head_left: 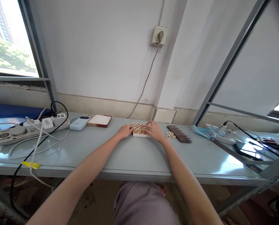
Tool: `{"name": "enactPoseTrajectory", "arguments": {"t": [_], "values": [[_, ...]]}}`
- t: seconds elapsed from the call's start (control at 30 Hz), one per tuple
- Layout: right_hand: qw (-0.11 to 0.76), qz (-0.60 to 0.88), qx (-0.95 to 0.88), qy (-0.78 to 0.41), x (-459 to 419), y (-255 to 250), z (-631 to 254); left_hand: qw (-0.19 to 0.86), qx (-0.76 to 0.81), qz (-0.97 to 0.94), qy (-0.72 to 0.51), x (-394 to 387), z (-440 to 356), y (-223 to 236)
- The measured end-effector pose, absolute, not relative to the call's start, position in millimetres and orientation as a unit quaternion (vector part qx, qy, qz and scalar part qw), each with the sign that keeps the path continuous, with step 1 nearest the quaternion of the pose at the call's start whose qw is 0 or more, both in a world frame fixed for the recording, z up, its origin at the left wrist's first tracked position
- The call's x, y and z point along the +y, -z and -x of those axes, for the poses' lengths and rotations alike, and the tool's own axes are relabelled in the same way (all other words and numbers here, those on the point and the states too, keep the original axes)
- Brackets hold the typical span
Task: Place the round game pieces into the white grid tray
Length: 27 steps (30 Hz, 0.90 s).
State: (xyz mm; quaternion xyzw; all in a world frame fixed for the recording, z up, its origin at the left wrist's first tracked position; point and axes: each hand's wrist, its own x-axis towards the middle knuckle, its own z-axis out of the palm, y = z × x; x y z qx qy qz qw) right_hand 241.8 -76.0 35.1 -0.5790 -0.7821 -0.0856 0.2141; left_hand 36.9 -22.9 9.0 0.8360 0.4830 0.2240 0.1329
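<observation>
A shallow white box of round xiangqi pieces (139,130) sits near the back edge of the grey table (130,156), with wide open surface between it and the front edge. The left hand (124,131) lies flat and unclenched against the box's left side. The right hand (155,131) curves over the box's right end, its fingers (148,124) on the pieces; whether it grips one is hidden. Just right of it lie loose pieces (169,135), beside a pixelated phone (179,133).
</observation>
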Motion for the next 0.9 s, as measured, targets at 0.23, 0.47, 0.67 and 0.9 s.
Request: {"name": "enactPoseTrajectory", "arguments": {"t": [0.23,0.47,0.67,0.9], "values": [[0.194,0.544,-0.813,0.067,-69.8,-27.8,-242.2,0.124,0.483,-0.838,-0.221,-23.6,-38.0,-9.1],[0.197,0.539,-0.817,0.056,-69.7,-26.4,-246.3,0.118,0.479,-0.841,-0.220,-23.9,-38.1,-9.5],[0.192,0.541,-0.818,0.037,-68.4,-26.6,-245.7,0.119,0.485,-0.839,-0.217,-26.3,-37.5,-11.0],[0.210,0.538,-0.816,0.006,-71.5,-29.4,-242.8,0.125,0.480,-0.840,-0.221,-27.4,-36.5,-12.5]]}}
